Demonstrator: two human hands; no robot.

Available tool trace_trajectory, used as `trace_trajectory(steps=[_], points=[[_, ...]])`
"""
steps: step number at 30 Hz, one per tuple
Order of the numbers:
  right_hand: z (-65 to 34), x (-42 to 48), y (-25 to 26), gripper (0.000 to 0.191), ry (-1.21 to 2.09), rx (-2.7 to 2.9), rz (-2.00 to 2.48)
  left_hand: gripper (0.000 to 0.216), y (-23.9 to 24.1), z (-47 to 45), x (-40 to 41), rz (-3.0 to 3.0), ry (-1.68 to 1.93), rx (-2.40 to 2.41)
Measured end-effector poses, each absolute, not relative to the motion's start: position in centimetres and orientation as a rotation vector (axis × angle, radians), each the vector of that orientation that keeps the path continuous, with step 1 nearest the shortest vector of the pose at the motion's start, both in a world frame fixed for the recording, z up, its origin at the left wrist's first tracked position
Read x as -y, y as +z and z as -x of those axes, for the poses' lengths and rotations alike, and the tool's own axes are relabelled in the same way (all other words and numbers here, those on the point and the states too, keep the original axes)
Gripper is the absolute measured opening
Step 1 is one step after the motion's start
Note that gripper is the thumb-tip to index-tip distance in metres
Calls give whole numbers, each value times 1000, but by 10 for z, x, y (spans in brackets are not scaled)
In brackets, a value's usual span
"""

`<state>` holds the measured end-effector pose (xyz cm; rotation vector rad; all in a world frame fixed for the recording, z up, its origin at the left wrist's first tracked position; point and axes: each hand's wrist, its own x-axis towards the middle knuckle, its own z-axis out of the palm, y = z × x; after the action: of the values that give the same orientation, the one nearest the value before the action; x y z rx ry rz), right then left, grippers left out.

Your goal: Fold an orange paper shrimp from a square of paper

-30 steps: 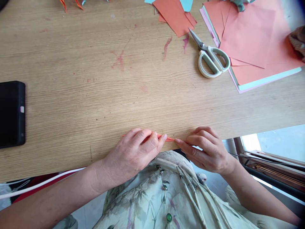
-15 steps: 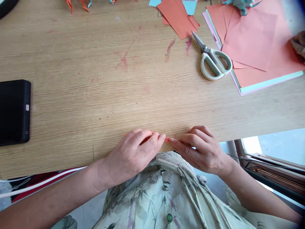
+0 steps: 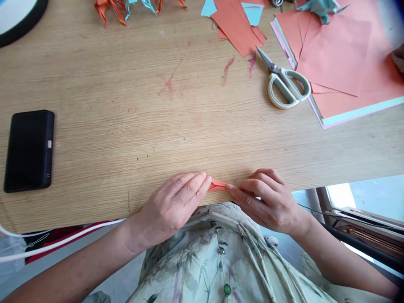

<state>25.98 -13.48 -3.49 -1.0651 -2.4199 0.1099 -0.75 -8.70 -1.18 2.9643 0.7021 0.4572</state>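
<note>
A narrow strip of folded orange paper (image 3: 217,185) lies at the table's near edge, between my two hands. My left hand (image 3: 176,202) covers its left part, with the fingers pressed together over it. At the tapered right end, my right hand (image 3: 267,200) pinches the tip with thumb and forefinger; its other fingers are curled. Most of the paper's left portion is hidden under my left hand.
White-handled scissors (image 3: 288,86) lie on the wooden table (image 3: 126,84), beside stacked coloured sheets (image 3: 334,59). Orange offcuts (image 3: 235,27) are behind them. A black phone-like device (image 3: 30,151) is at left. Folded paper figures (image 3: 109,10) stand at the back.
My left hand has shifted slightly left along the folded paper, so more of its right part shows. The right hand keeps its pinch. The whole view has shifted slightly.
</note>
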Motion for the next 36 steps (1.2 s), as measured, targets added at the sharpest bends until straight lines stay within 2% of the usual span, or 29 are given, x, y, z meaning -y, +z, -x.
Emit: trace_trajectory(steps=[5,10,22,29,36], points=[[-258,133,-33,18,87,2414,1044,33,-9,7,86,-3026,404,-656],[-251,129,-31,18,47,2445,1077,31,-3,3,85,-3081,384,-644],[-241,124,-26,29,195,2501,1122,28,-1,0,84,-3134,386,-632],[-241,124,-25,30,176,2503,1133,29,0,-3,86,-3175,385,-653],[-260,133,-34,42,159,2443,1100,30,1,0,85,-3208,332,-631]])
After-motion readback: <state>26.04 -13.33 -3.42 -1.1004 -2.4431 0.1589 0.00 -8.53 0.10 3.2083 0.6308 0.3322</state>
